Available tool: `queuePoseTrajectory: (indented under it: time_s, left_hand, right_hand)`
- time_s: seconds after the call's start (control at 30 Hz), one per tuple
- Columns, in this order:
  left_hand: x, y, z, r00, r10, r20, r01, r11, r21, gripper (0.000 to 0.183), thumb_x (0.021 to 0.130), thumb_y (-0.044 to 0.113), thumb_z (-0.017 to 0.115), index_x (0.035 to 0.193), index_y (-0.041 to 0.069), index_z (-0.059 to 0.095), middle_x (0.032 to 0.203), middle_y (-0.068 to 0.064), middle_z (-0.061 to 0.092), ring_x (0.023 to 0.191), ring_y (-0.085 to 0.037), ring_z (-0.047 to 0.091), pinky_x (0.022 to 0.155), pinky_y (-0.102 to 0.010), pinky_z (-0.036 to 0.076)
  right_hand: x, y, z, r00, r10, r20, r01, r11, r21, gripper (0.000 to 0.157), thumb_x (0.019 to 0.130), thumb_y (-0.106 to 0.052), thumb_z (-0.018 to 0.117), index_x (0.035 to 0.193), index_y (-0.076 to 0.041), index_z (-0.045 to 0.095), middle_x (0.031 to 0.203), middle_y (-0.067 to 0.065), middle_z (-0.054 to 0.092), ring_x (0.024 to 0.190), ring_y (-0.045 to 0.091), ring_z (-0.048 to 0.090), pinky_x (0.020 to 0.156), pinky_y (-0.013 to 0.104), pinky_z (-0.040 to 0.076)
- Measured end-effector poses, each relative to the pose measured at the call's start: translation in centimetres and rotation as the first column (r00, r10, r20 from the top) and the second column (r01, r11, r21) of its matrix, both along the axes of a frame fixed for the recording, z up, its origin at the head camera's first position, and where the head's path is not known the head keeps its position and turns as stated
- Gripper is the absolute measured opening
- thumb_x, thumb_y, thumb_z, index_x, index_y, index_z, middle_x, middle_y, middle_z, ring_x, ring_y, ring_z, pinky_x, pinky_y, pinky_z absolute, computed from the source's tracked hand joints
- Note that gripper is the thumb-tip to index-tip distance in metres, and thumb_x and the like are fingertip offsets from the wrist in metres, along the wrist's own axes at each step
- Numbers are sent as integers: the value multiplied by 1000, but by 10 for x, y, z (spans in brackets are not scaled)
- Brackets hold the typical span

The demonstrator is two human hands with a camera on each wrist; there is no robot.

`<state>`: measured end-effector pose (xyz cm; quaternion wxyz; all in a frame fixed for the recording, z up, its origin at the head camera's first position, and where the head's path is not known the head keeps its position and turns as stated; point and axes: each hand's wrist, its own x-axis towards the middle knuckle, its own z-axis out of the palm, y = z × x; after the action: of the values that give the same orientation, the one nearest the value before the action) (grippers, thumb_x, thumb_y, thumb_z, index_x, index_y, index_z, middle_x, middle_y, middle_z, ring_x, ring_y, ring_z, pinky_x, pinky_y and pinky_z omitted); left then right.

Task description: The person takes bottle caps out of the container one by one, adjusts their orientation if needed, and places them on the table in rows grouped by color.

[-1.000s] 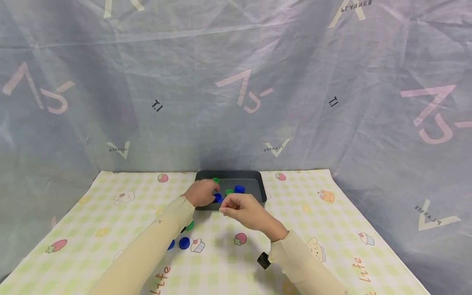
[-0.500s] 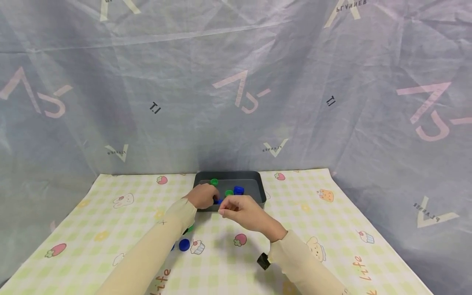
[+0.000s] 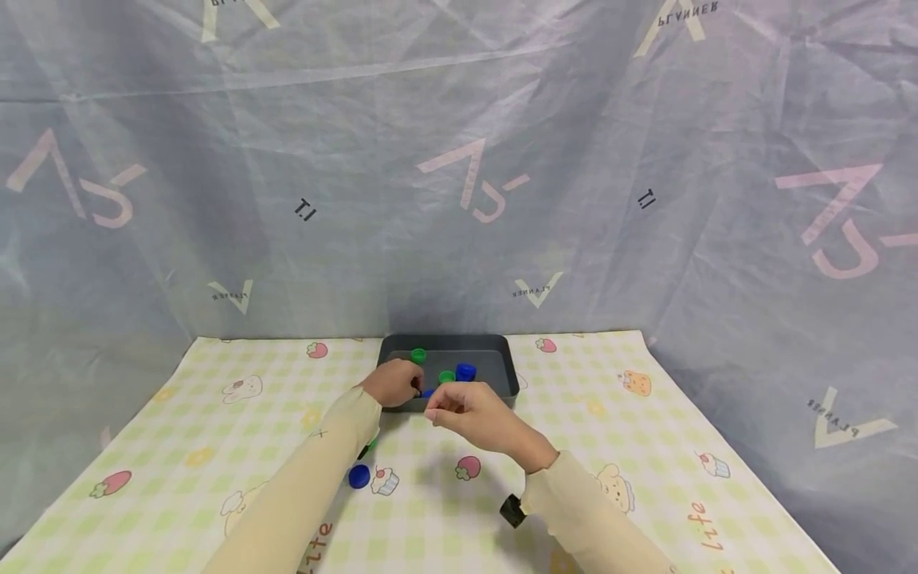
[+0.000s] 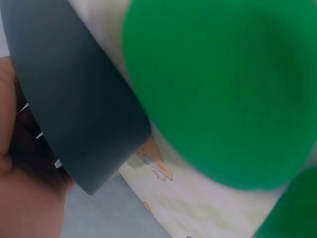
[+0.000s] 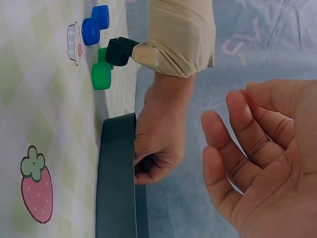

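My left hand (image 3: 393,383) reaches down into the left front of a dark grey tray (image 3: 508,359), fingers curled. Beside its fingertips lies a blue bottle cap (image 3: 428,394); whether the fingers hold one is hidden by the tray wall (image 5: 116,173) in the right wrist view. Also inside the tray are a green bottle cap (image 3: 418,355) at the back left, another green cap (image 3: 447,376) and a blue cap (image 3: 465,371) near the middle. My right hand (image 3: 476,413) hovers just in front of the tray, its fingers loosely bent around nothing.
Under the left forearm, a blue cap (image 3: 359,477) and a green cap (image 3: 371,443) lie on the checked tablecloth (image 3: 445,510). The right wrist view shows a second blue cap (image 5: 100,17) there. A grey curtain (image 3: 459,239) hangs behind the table.
My left hand has sunk lower into the tray, with its fingers drawn in closer over the blue caps at the front left. My right hand stays almost still.
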<state>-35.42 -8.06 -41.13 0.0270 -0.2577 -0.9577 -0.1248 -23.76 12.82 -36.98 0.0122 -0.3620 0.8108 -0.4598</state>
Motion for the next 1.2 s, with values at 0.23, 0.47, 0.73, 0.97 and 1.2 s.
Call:
queuePoseTrajectory:
  time_s: [0.23,0.47,0.73,0.97,1.2]
  left_hand:
    - [-3,0,-4,999,24,-35,-24,1000,-11,10,87,4,70,90,14,72,79,5,66,70,-11,60,72,-34,53]
    - [3,-9,5,997,66,-35,-60,987,152,26,91,5,63,117,6,68,76,1,60,63,-12,51,69,-34,50]
    - [19,-33,32,990,125,-59,-99,938,332,23,99,13,55,114,10,72,90,-5,58,63,-17,46,74,-37,48]
    - [35,-41,37,991,119,-65,-85,919,386,17,96,15,65,110,13,73,99,-7,58,74,-18,51,67,-33,45]
    - [63,-24,51,992,-6,-130,69,871,486,15,94,12,70,107,19,73,96,5,60,83,-14,54,73,-33,49]
  right_hand:
    - [2,-2,-1,1000,-9,-1,9,1000,12,8,98,-23,65,94,-19,70,83,-5,67,72,10,62,67,26,51]
    - [5,0,-1,1000,-20,13,20,1000,-1,8,99,-20,64,97,-17,71,86,-3,69,74,8,63,69,27,53]
    - [2,-1,3,1000,-16,16,16,1000,12,8,98,-22,65,95,-18,71,86,-2,69,75,11,64,70,27,53]
    - [1,-3,0,1000,-20,10,19,999,33,7,98,-22,66,94,-18,70,84,-1,69,74,11,62,68,26,52]
    - [9,-7,10,1000,-22,4,22,1000,-2,7,98,-11,64,96,-10,71,85,5,69,74,7,62,70,25,52]
